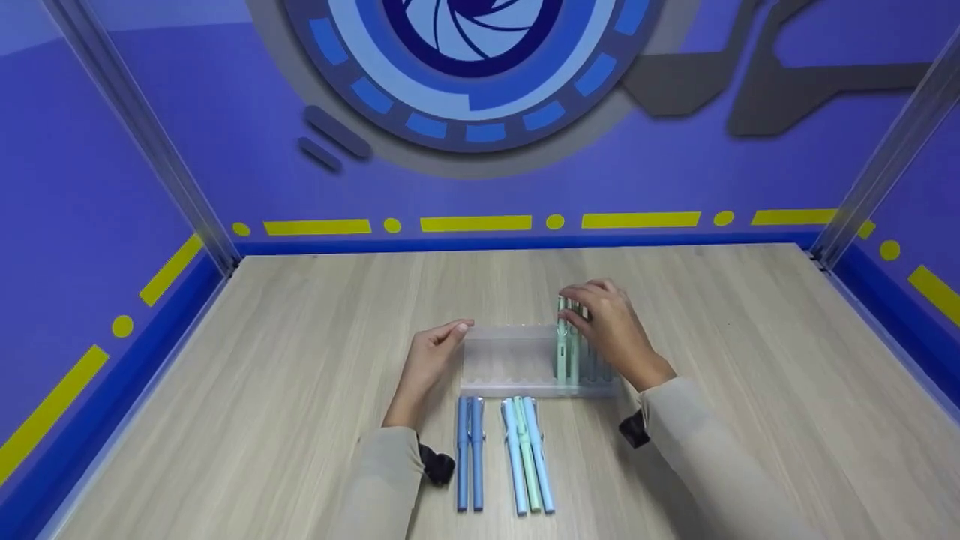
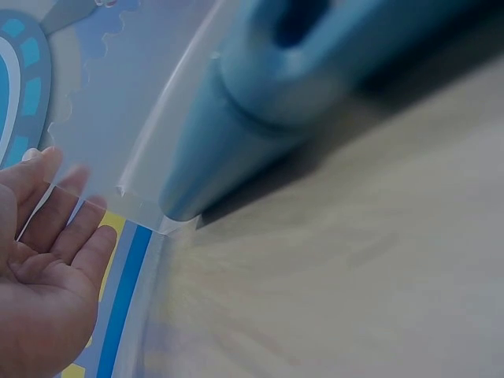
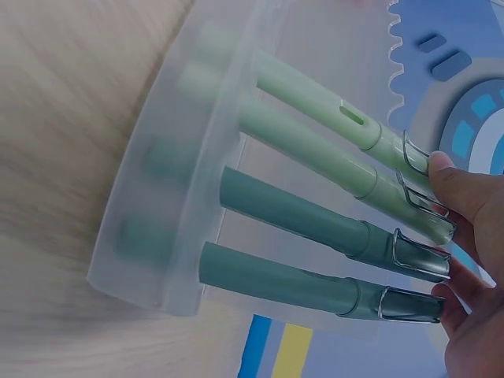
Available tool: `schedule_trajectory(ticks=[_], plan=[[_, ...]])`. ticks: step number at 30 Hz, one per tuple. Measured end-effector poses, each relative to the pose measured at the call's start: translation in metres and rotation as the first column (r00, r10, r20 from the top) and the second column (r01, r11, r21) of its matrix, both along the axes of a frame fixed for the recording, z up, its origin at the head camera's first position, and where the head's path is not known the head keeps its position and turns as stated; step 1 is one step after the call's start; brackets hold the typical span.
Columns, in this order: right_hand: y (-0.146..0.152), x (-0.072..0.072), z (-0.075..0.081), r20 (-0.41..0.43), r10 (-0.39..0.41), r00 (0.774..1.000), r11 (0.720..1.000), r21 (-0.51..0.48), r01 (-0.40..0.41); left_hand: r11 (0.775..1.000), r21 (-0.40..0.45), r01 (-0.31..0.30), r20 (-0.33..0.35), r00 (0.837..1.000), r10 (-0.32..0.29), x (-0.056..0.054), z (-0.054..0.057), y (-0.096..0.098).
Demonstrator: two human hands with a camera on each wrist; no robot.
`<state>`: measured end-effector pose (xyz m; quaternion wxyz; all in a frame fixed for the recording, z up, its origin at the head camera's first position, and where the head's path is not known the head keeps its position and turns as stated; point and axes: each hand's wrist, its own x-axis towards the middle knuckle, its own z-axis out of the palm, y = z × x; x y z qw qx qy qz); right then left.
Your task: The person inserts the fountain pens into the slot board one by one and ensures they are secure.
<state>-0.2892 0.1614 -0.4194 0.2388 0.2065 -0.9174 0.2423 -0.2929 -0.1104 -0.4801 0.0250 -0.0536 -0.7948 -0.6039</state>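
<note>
As the left hand (image 1: 429,364) pinches the clear rack (image 1: 510,361), the right hand (image 1: 611,324) grips a pale green pen (image 1: 562,356) standing in it! Likely light, stiff and slick, it's best taken by the clipped cap (image 3: 394,150).

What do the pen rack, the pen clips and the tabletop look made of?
Rack: likely translucent plastic, frosted; the pens show hazily through it.
Clips: probably polished metal wire, silvery with bright glints.
Tabletop: matte, pale wood look with streaked grain; solid wood or laminate, I can't tell.
</note>
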Motion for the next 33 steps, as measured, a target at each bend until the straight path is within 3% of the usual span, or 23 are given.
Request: schedule_trajectory(ticks=[11,17,22,25,28,33], plan=[[0.001,0.004,0.004,-0.048,0.033,0.998,0.998,-0.047,-0.035,1.000,0.008,-0.010,0.017,1.000,0.010,0.001,0.000,0.000],[-0.002,0.013,0.007,-0.114,0.059,0.992,0.993,-0.097,-0.071,1.000,0.021,0.003,0.009,1.000,-0.003,0.001,0.000,0.000],[-0.008,0.024,0.004,-0.116,0.091,0.989,0.982,-0.156,-0.109,1.000,0.004,-0.001,0.008,1.000,0.001,0.001,0.000,-0.001],[-0.012,0.031,0.002,-0.073,0.110,0.991,0.972,-0.202,-0.123,1.000,0.003,0.001,0.002,1.000,-0.001,0.001,0.000,-0.001],[-0.017,0.039,0.000,0.024,0.115,0.993,0.961,-0.255,-0.105,1.000,0.003,0.002,-0.006,1.000,-0.002,0.002,0.001,0.000],[-0.024,0.052,-0.004,0.212,0.155,0.965,0.944,-0.320,-0.082,1.000,-0.008,0.005,-0.016,1.000,-0.005,0.000,0.000,0.000]])
